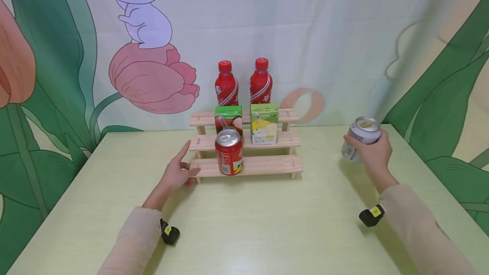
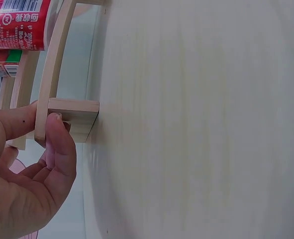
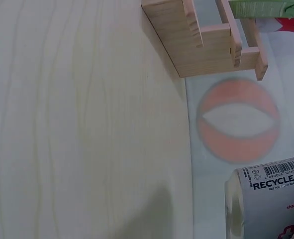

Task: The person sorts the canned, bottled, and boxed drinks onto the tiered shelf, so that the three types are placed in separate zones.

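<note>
My left hand (image 1: 177,174) pinches the left end of the lowest step of a three-step wooden shelf (image 1: 269,163), thumb on top and a curled finger below, as the left wrist view shows. On that step stands a red drink can (image 1: 229,156). The middle step holds a green-topped juice carton (image 1: 228,116) and a light green juice carton (image 1: 264,124). Two red bottles (image 1: 227,88) with red caps are at the top step. Off to the right, my right hand (image 1: 376,156) grips a silver-white can (image 3: 273,199) above the table, slightly tilted. Its fingers are mostly hidden behind the can.
The pale wooden table (image 1: 252,228) extends in front of the shelf and to both sides. A printed curtain (image 1: 344,46) with flowers and a white animal hangs right behind the table's back edge. Black wrist cameras (image 1: 170,233) hang below both sleeves.
</note>
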